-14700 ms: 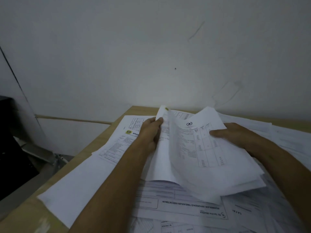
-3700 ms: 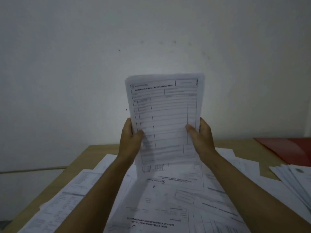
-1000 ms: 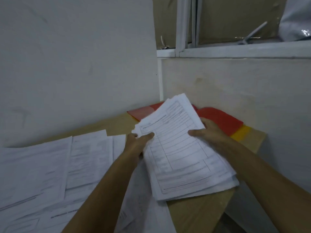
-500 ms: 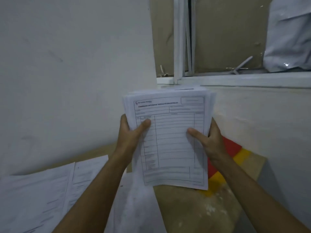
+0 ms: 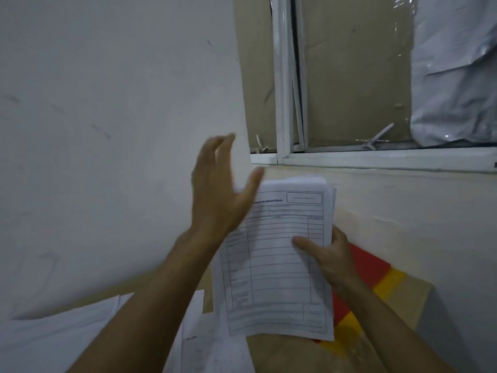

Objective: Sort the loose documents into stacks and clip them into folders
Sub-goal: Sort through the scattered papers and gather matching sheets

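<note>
The right hand (image 5: 332, 258) grips the stack of papers (image 5: 279, 265) upright by its right edge; the left hand (image 5: 219, 192) hovers spread wide, holding nothing, beside the stack's top left corner.

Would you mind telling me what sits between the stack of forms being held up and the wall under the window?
In the head view, red and yellow folders lie on the table behind the stack of forms, which the right hand grips.

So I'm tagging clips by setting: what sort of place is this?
Probably a plain office or records room: a wooden desk in a wall corner, printed forms held up, more loose sheets spread out, red and yellow folders below a covered window.
</note>
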